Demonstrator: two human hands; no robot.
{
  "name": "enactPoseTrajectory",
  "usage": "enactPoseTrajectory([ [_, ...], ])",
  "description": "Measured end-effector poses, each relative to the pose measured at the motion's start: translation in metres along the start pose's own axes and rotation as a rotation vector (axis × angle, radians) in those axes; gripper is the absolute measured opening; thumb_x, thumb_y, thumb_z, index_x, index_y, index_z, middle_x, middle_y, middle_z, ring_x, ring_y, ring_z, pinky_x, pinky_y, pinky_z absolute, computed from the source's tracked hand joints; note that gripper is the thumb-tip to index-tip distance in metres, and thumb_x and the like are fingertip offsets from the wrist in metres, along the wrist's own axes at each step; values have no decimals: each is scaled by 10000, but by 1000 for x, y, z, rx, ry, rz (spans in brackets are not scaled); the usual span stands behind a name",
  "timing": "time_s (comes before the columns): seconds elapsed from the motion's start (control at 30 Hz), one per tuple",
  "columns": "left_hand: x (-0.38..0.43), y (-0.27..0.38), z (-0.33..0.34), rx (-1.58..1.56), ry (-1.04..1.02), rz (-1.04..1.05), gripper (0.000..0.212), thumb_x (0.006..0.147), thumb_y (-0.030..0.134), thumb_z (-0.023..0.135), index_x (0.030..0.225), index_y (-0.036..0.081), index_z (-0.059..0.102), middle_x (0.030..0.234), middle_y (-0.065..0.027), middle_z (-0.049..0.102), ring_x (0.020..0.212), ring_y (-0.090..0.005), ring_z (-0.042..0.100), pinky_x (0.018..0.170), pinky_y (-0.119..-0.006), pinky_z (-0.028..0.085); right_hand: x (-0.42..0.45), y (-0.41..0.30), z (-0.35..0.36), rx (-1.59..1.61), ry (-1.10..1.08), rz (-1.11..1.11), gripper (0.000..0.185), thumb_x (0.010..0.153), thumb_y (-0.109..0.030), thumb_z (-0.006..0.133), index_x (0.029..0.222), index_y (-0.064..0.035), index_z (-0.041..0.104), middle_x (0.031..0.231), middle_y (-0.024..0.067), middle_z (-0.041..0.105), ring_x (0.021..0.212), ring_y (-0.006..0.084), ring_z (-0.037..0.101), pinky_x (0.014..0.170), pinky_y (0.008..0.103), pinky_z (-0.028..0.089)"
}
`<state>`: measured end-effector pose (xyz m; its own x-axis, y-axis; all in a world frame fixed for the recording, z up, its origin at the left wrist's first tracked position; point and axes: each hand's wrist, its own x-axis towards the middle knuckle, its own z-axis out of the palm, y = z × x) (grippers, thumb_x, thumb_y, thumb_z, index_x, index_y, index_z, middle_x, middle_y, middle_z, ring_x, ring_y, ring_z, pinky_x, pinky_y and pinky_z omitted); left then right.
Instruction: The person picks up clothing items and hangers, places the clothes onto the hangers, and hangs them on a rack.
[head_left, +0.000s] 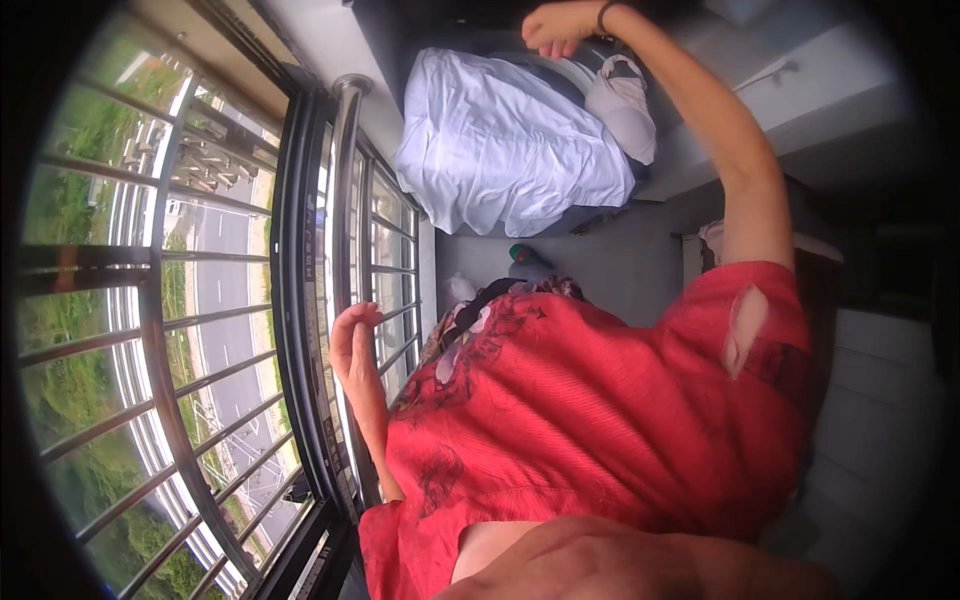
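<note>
My left hand (355, 337) is raised beside the metal railing (346, 187) at the window, its fingers bent and nothing visible in it. I cannot tell whether it touches the rail. My right hand (561, 30) reaches out at the top of the view, with curled fingers and a dark band at the wrist. Whether it grips anything is hidden. Below that hand, a wrinkled white cloth (510, 142) is spread over a dark, rounded thing. A pale bra (621, 109) lies against the cloth's right side, with a dark fabric under it.
A sliding window's black frame (296, 262) runs along my left. Outside it are metal bars (217, 255), a road (225, 300) far below and greenery. A foot in a green shoe (525, 255) stands on the grey floor (630, 255). White drawer fronts (862, 405) are at right.
</note>
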<state>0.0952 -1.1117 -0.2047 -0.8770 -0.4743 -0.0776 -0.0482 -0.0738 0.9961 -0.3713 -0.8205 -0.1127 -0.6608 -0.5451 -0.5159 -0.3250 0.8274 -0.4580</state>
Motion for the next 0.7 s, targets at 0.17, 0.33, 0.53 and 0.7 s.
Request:
enactPoseTrajectory([
  [0.17,23,-11,86,42,-81,-65,183,974,88,508,1091,13,627,1055,-80,652,953,-166,611,932,-320,455,73,170,77,268,-93,192,252,843,-288,576,1035,-127,612,828,-73,575,719,68,523,666,223,444],
  [0.33,41,-30,184,5,-94,-155,189,972,89,509,1100,0,616,1056,-98,657,966,-174,620,935,-330,469,166,281,136,494,234,112,311,817,-372,653,909,-76,634,770,1,530,714,134,490,687,283,427],
  [0.53,43,-37,279,33,-69,-240,202,970,121,529,1101,-4,618,1061,-97,659,978,-181,611,924,-326,459,206,298,160,1089,10,29,340,828,-289,706,1012,-4,681,1006,99,673,928,196,614,816,305,468],
  [0.7,48,-35,304,64,-20,-247,199,972,112,512,1097,0,619,1052,-96,658,974,-178,608,928,-317,454,223,319,135,1476,-247,69,344,798,-177,742,1084,-5,658,1054,100,680,992,206,639,924,327,491],
])
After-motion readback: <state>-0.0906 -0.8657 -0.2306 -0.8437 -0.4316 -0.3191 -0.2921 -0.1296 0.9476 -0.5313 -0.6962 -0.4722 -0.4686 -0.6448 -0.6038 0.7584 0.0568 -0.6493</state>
